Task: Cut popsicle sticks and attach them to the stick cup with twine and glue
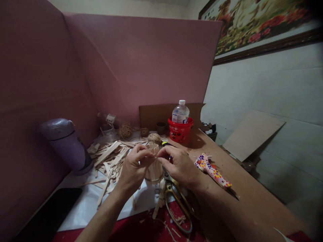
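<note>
A small cup-shaped holder made of upright craft sticks (153, 172) stands on the white sheet in front of me. At its upper part, my left hand (137, 161) is closed in a pinch, with thumb and forefinger together. My right hand (176, 163) pinches close by from the other side, its fingertips almost meeting the left ones. Whatever lies between the fingertips is too small to make out. Gold-handled scissors (168, 198) lie below the right hand, partly covered by the right arm. Behind the holder sits a ball of twine (153, 138).
Loose craft sticks (111, 158) are heaped at left, beside a purple tumbler (68, 148) and a black phone-like slab (47, 215). A red bucket (178, 132) holds a plastic bottle (180, 112). A flower-patterned glue gun (212, 170) lies at right. Pink panels (143, 60) enclose the back and left.
</note>
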